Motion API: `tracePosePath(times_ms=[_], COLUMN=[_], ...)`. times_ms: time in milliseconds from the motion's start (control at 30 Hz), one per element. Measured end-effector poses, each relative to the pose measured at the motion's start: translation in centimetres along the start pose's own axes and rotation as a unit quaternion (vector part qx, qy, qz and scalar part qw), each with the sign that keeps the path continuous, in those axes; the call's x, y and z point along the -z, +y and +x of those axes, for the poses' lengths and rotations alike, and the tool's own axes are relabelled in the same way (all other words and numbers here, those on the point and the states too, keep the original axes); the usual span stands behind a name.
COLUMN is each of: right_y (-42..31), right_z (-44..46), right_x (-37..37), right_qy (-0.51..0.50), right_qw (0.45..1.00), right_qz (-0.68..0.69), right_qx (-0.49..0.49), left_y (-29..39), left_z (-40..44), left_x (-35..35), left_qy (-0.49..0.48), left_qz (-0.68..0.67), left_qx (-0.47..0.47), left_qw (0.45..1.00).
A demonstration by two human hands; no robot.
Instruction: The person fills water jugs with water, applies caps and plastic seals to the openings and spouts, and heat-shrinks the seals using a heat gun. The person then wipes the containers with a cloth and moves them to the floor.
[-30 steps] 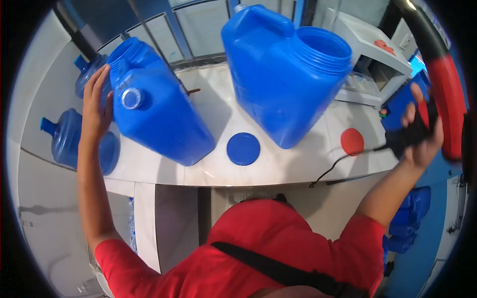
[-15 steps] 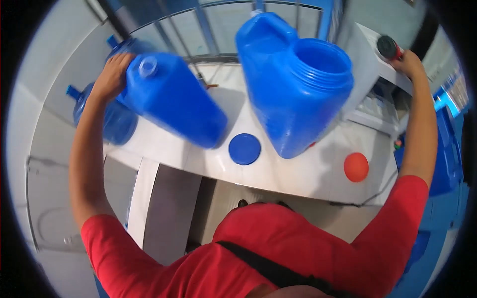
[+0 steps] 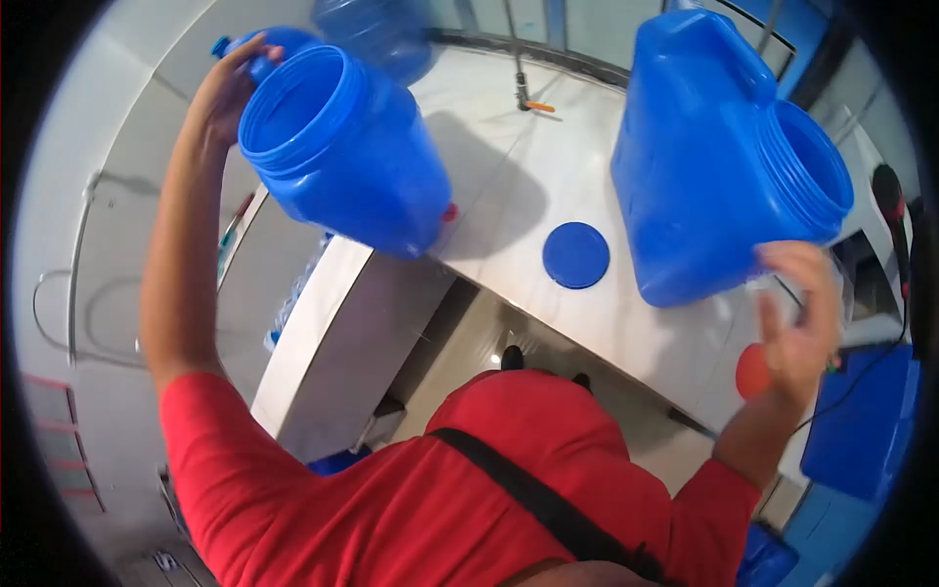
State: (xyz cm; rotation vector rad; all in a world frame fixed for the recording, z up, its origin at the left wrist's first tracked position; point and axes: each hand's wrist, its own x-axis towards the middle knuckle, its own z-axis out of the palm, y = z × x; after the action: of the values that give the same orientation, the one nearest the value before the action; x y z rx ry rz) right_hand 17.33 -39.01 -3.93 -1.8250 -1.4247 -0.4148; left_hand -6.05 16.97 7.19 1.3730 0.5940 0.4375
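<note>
My left hand (image 3: 231, 90) is closed on the handle of a blue jug (image 3: 377, 161) at the left. This jug has a wide open mouth facing up and toward me, and it leans over the counter's edge. A second blue jug (image 3: 685, 166), also uncapped, stands at the right of the counter. Just in front of that jug my right hand (image 3: 804, 303) is raised with its fingers apart and nothing in them. Between the jugs lies a round blue lid (image 3: 576, 255). A red lid (image 3: 752, 371) lies partly behind my right hand.
A clear blue water bottle (image 3: 377, 34) is at the back left. An orange-handled tap (image 3: 536, 107) stands at the counter's rear. A black and red corded tool (image 3: 890, 201) rests at the far right. Blue containers (image 3: 861, 421) are below it.
The left jug has been turned so its wide mouth faces me. My right hand has let go of the black and red tool and come back to the right jug. The view has swung left.
</note>
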Motion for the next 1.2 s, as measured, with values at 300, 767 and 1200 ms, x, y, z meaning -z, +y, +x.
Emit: tracePosePath(times_ms=[300, 767, 1200], right_y=[-0.9, 2.4, -4.4], right_z=[-2.7, -3.0, -8.9], right_x=[-20.9, -28.7, -20.1], right_qy=[-0.178, -0.323, -0.196], right_qw=[0.972, 0.89, 0.92], right_qz=[-0.02, -0.16, -0.133], right_qx=[-0.153, -0.28, -0.312], left_y=[-10.4, -19.0, -21.5], left_z=[-3.0, 6.8, 14.8], left_x=[-11.5, -16.4, -15.8], left_qy=[0.027, -0.107, -0.063], left_qz=[0.007, 0.523, 0.603], left_qx=[-0.372, -0.502, -0.611], left_qw=[0.928, 0.68, 0.509])
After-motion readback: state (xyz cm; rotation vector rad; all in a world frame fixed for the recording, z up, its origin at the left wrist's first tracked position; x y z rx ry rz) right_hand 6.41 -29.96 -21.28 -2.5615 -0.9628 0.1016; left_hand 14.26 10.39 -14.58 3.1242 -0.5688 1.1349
